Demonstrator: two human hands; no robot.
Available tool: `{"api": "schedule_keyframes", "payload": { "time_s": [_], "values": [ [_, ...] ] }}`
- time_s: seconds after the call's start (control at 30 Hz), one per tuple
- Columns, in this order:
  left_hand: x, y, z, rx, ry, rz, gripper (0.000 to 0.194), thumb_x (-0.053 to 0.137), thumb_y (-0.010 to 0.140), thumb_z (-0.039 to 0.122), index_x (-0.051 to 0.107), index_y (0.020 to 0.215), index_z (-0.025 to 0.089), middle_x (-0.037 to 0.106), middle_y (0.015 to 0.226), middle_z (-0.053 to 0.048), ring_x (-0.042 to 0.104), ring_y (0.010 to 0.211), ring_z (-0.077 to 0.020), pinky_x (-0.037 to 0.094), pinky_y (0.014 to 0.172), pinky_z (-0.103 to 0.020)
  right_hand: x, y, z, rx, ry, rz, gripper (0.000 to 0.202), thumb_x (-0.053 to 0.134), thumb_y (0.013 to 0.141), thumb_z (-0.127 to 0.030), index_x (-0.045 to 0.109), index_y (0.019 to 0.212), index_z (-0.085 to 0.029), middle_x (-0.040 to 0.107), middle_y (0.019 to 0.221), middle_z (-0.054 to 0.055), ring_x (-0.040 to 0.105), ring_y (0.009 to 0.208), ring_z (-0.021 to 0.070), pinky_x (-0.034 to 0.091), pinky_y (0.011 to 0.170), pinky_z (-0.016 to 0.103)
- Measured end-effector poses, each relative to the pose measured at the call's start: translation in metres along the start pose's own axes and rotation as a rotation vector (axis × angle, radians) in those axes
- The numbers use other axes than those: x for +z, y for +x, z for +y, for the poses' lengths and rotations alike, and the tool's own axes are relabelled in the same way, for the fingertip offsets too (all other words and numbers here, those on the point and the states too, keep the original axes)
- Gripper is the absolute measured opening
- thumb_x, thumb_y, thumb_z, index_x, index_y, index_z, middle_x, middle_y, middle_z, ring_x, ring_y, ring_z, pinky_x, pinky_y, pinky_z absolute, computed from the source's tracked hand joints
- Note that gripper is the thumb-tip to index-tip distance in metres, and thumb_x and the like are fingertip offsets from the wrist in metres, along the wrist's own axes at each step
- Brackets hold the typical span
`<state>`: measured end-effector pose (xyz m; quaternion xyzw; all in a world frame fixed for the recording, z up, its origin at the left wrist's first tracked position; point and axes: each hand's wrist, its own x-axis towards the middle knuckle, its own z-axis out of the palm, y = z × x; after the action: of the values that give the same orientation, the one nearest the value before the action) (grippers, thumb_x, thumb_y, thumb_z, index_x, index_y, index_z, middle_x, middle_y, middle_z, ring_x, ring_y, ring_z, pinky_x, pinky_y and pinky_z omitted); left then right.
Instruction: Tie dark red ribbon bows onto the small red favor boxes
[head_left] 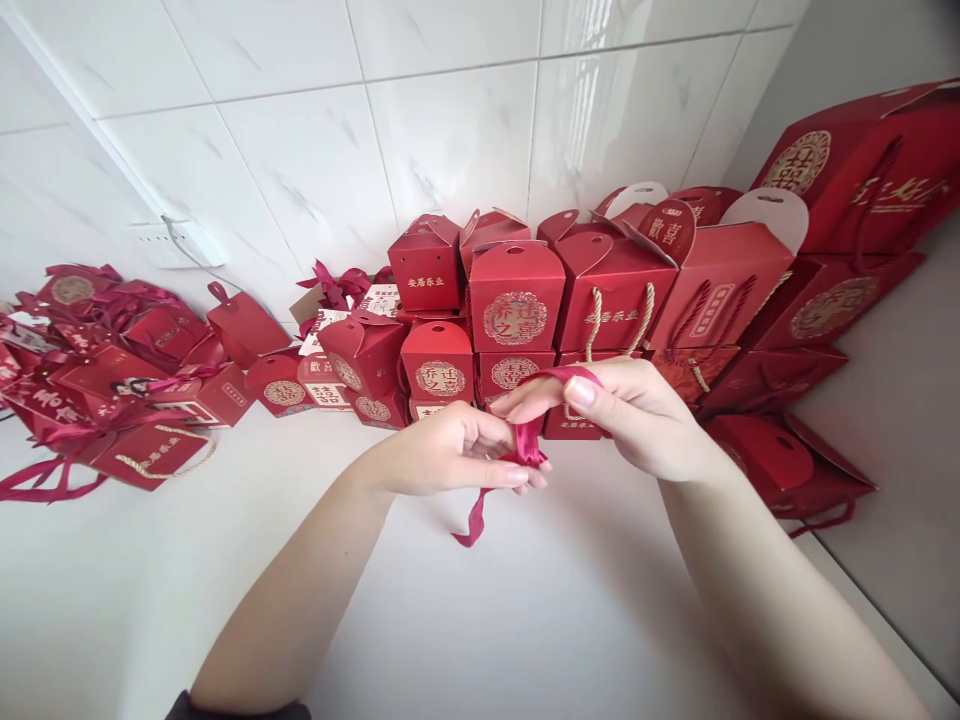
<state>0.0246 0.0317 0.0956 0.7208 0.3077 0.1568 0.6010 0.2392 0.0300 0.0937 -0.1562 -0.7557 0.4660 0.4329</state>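
Between my two hands, above the white tabletop, is a dark red satin ribbon [529, 443]. My left hand [450, 452] is closed on it, with a length of ribbon lying across the fingers and one loose end hanging below. My right hand [622, 405] pinches the upper part of the ribbon between thumb and fingers, where it loops over the fingertips. Part of the ribbon is hidden by the fingers. Right behind the hands stand stacked red gift boxes [517, 300], some with gold lettering and twisted rope handles.
A pile of red boxes and ribbons [135, 370] lies at the left on the white table [480, 620]. Larger red boxes [825, 290] are stacked at the right against the wall. A wall socket [176, 243] with a cable is on the tiled wall [450, 120].
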Motion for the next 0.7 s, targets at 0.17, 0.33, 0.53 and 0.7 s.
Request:
{"api": "schedule_keyframes", "payload": {
  "time_s": [0.17,0.33,0.53,0.7],
  "values": [
    [-0.007,0.001,-0.001,-0.004,-0.173,0.066,0.022,0.071,0.081,0.028,0.073,0.098,0.014,0.076,0.095,-0.011,0.073,0.083,-0.0217,0.058,0.080,-0.036,0.002,-0.004,-0.012,-0.046,-0.034,-0.086,0.034,0.044,0.100,-0.035,0.074,0.102,-0.019,0.074,0.090,0.005,0.068,0.074,0.0151,0.057,0.071,0.029],
    [-0.021,-0.005,0.002,-0.005,-0.240,0.285,0.024,0.070,0.083,0.031,0.074,0.102,0.016,0.076,0.089,-0.009,0.071,0.071,-0.0161,0.055,0.065,-0.026,-0.014,-0.011,-0.031,0.121,-0.319,-0.440,0.025,0.055,0.094,-0.033,0.074,0.102,-0.020,0.074,0.085,0.002,0.066,0.071,0.0139,0.053,0.069,0.024],
    [-0.025,-0.015,0.008,-0.051,-0.189,0.352,0.024,0.068,0.084,0.036,0.077,0.097,0.018,0.070,0.057,-0.004,0.063,0.050,-0.0128,0.049,0.046,-0.022,-0.009,-0.007,-0.016,0.320,-0.568,-0.218,0.035,0.057,0.091,-0.041,0.064,0.120,-0.023,0.071,0.113,0.004,0.068,0.101,0.0206,0.053,0.087,0.030],
    [-0.015,-0.014,0.013,-0.036,-0.156,0.244,0.021,0.067,0.085,0.034,0.078,0.082,0.016,0.071,0.059,-0.004,0.062,0.048,-0.0109,0.052,0.049,-0.022,0.021,0.006,0.005,0.071,-0.551,-0.010,0.037,0.054,0.092,-0.025,0.055,0.129,-0.022,0.067,0.119,0.004,0.064,0.102,0.0168,0.050,0.087,0.028]
  ]
}}
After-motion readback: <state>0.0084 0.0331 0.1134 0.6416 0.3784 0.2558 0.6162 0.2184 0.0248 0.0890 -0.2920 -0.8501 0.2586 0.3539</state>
